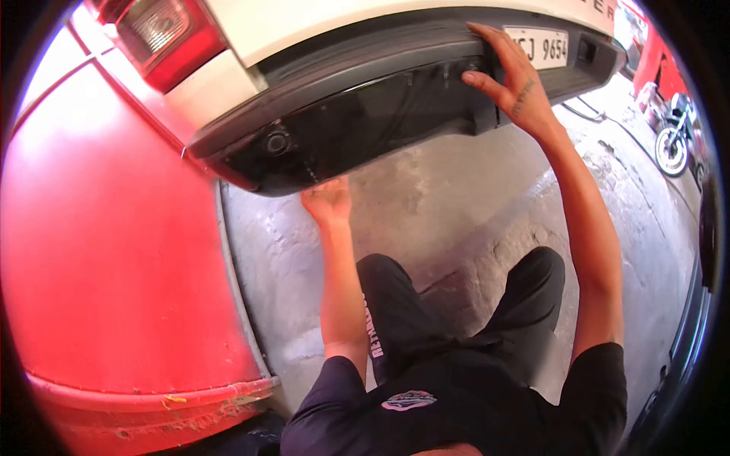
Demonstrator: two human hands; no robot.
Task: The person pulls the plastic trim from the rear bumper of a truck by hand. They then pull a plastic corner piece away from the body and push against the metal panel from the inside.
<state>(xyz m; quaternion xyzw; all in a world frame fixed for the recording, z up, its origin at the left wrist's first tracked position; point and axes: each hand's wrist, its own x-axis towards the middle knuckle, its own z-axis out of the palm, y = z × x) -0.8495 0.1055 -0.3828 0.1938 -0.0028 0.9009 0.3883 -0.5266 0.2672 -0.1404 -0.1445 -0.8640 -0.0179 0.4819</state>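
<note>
My right hand (515, 85) is on the bumper (365, 114), fingers wide. My left hand (328, 203) meets its lower edge; I can't tell its fingers' state.

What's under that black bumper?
At the lower edge of the bumper is the left hand, its fingertips hidden; below lies grey floor. Whatever is tucked up behind the bumper is covered, so I can't tell.

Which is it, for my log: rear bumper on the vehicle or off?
In place: the bumper sits just beneath the pale bodywork, the right hand against it. Whether it's fastened, I cannot tell.
</note>
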